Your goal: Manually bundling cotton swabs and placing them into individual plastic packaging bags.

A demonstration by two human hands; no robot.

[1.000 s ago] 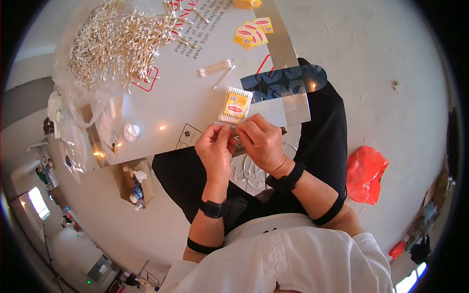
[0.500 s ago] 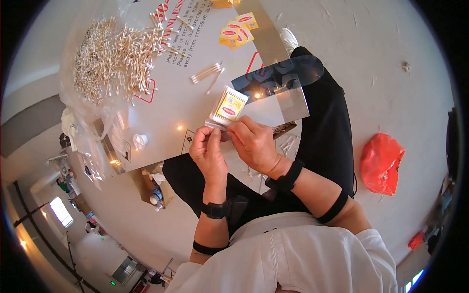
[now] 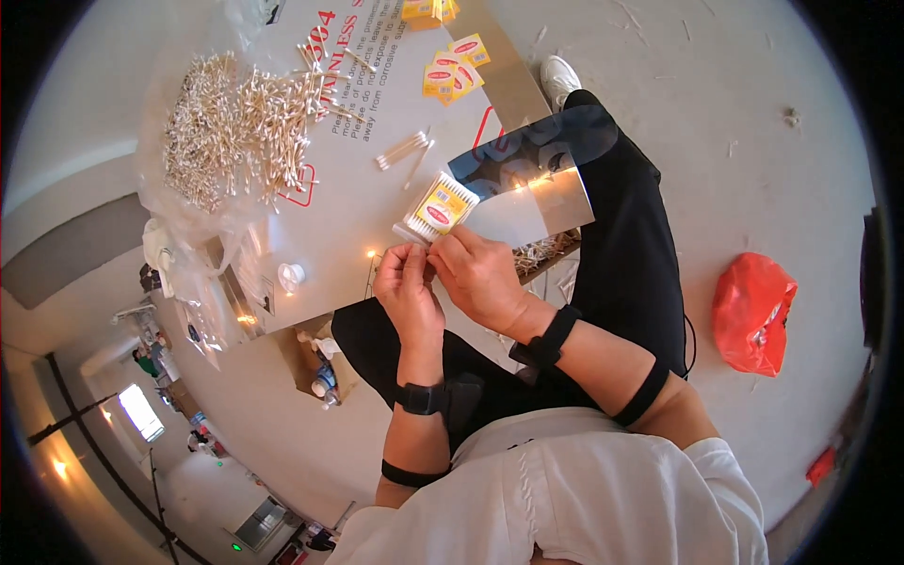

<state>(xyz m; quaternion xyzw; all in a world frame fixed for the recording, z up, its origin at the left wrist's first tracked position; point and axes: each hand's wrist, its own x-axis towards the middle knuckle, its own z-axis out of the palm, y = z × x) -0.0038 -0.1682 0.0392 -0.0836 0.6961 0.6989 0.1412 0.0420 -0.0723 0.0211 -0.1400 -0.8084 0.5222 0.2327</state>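
A clear plastic bag of cotton swabs [image 3: 441, 204], with a yellow label card inside, rests at the table's near edge. Both hands pinch its near end: my left hand [image 3: 411, 290] is closed at the left of that edge, and my right hand [image 3: 478, 282] is closed just beside it, fingertips almost meeting. Beyond the bag lie a small bundle of cotton swabs [image 3: 402, 150] and one loose swab [image 3: 420, 164]. A big heap of cotton swabs [image 3: 226, 132] on clear plastic fills the table's left side. Several yellow label cards [image 3: 456, 72] lie toward the far edge.
The metal-topped table [image 3: 348, 226] carries a small white cup-like piece [image 3: 291, 276] and a dark translucent sheet [image 3: 527, 151]. Below are a cardboard box [image 3: 307, 367], a box of swabs [image 3: 541, 252] and, on the floor at right, a red plastic bag [image 3: 753, 315].
The view has shifted slightly, so the table appears a little farther right. My fingertips have come closer together along the near end of the bag, which stays in about the same place.
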